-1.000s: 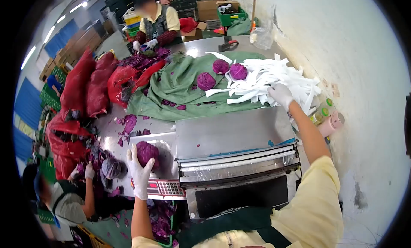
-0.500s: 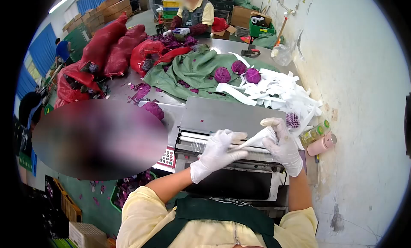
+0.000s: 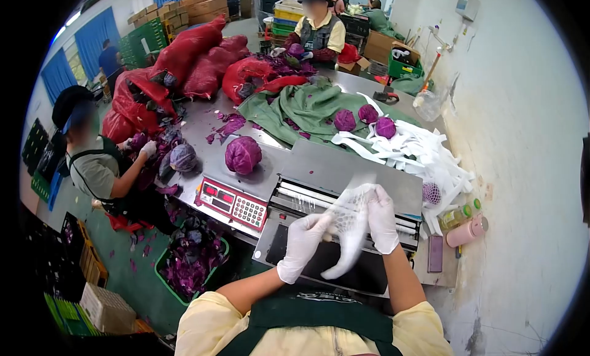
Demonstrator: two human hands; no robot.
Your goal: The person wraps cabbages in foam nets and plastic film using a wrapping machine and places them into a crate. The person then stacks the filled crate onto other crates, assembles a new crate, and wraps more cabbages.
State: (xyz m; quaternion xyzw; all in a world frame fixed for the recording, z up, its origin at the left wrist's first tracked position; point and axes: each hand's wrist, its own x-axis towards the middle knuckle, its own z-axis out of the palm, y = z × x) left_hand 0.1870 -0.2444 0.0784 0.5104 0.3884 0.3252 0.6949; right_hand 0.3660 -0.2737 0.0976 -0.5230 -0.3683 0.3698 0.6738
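Both gloved hands hold a white mesh sleeve [image 3: 351, 233] over the front of the wrapping machine [image 3: 369, 162]. My left hand [image 3: 303, 244] pinches its left side; my right hand [image 3: 382, 219] grips the right side. The mesh is spread between them, its lower end hanging down. On the scale [image 3: 232, 203], left of the machine, sits a purple cabbage [image 3: 243, 155]. White sleeves [image 3: 418, 148] lie heaped behind my right hand, with several cabbages [image 3: 385, 128] beside or among them.
At the left, a co-worker [image 3: 101, 165] handles cabbage leaves; another person [image 3: 319, 30] works across the table [image 3: 209, 119]. Red net sacks [image 3: 190, 48] stand at the back left. A green crate of leaves [image 3: 192, 257] is below. A pink bottle [image 3: 467, 231] stands at the right.
My right hand has come back from the white pile with a sleeve. Both hands now stretch it open, lower and nearer to me. The view has shifted left.
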